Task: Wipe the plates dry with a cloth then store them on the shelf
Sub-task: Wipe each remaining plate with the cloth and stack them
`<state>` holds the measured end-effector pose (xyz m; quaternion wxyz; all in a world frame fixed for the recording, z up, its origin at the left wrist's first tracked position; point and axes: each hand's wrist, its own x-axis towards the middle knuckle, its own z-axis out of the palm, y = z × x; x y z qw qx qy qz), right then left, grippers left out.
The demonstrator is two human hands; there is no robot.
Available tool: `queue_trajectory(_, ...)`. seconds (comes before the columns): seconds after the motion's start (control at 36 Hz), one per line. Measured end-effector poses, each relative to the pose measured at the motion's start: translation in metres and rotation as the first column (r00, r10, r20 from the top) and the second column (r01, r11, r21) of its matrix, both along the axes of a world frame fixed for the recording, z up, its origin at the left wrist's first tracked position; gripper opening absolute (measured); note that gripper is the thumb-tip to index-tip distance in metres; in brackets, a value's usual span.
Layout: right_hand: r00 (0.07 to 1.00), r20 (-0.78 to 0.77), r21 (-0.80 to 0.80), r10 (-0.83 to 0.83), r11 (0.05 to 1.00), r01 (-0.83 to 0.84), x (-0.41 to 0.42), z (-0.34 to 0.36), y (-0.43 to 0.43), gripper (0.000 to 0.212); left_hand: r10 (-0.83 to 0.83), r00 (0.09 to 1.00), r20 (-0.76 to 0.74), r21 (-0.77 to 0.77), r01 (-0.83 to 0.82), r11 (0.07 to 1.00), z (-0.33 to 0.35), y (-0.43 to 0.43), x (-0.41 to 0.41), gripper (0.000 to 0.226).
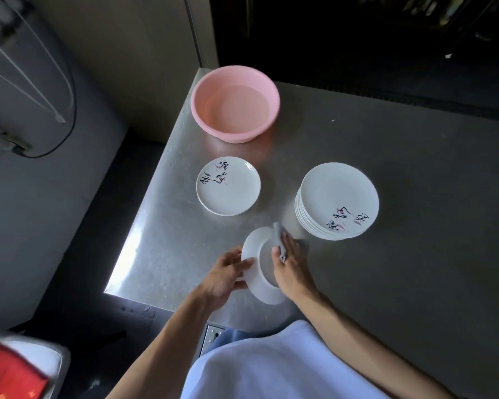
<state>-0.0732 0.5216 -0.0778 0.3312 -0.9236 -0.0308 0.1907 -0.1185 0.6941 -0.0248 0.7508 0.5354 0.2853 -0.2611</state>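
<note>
Head view: steel table (415,226) is carrying pink basin (228,133) at back, tall plate stack (337,194) right, short stack (228,187) left. Near front edge, left hand (225,279) is gripping tilted plate (254,272) by its rim; right hand (288,263) is pinching grey cloth (280,240), pressing it against that plate.

Only one camera on this one, a wide-angle worn on the person's head. It faces forward and tips steeply down at the steel table (401,283), so the wearer's shirt (271,367) fills the bottom edge and both forearms run up into frame. The left hand (224,273) and right hand (290,262), with the plate (257,283) and cloth (277,234) they hold, sit close, just below centre. The pink basin (234,103) at the far corner lands higher up, farther off.
</note>
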Motion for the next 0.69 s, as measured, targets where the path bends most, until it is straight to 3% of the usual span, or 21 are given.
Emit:
queue_trajectory(0.06,0.992,0.049,0.017,0.114,0.993,-0.115,-0.004,0.009,-0.002,0.076,-0.014,1.0,0.005,0.004,0.014,1.0,0.0,-0.001,0.001,0.026)
queue_trajectory(0.14,0.854,0.329,0.075,0.403,0.89,-0.449,-0.015,0.018,-0.009,0.052,-0.052,0.998,0.022,0.02,0.052,0.998,0.001,0.001,0.0,0.027)
queue_trajectory(0.19,0.801,0.374,0.093,0.468,0.84,-0.535,-0.016,0.019,-0.012,0.05,-0.068,0.997,0.025,0.02,0.068,0.998,0.001,0.002,-0.001,0.027)
queue_trajectory(0.25,0.857,0.352,0.104,0.377,0.894,-0.436,-0.011,0.013,-0.014,0.05,-0.052,0.998,0.022,-0.009,0.052,0.999,0.002,0.001,-0.002,0.032)
queue_trajectory(0.31,0.982,0.145,0.164,0.121,0.976,-0.144,-0.003,0.009,-0.015,0.058,0.013,1.0,-0.003,-0.065,-0.013,0.998,-0.001,-0.001,-0.003,0.037)
queue_trajectory(0.36,0.984,-0.116,0.226,-0.131,0.962,0.155,0.006,0.011,-0.012,0.066,0.096,0.995,-0.029,-0.109,-0.099,0.989,-0.003,-0.003,-0.003,0.028)
queue_trajectory(0.42,0.961,-0.19,0.269,-0.201,0.931,0.248,0.006,0.019,-0.006,0.059,0.125,0.99,-0.059,-0.098,-0.131,0.987,-0.001,-0.004,-0.002,0.028)
queue_trajectory(0.5,0.995,-0.102,0.323,-0.019,0.945,0.051,-0.004,0.025,0.002,0.056,0.022,0.998,-0.058,-0.001,-0.022,1.0,0.005,-0.003,0.004,0.044)
queue_trajectory(0.58,0.928,0.193,0.274,0.319,0.89,-0.363,-0.015,0.021,0.003,0.057,-0.052,0.998,-0.024,0.07,0.053,0.996,0.006,-0.002,0.004,0.025)
queue_trajectory(0.61,0.899,0.238,0.238,0.368,0.875,-0.422,-0.016,0.016,0.002,0.056,-0.052,0.998,-0.022,0.075,0.054,0.996,0.005,-0.002,0.003,0.021)
queue_trajectory(0.69,0.928,0.229,0.103,0.295,0.94,-0.325,-0.008,0.003,-0.003,0.06,-0.06,0.998,-0.018,0.045,0.061,0.997,0.002,0.0,-0.003,0.026)
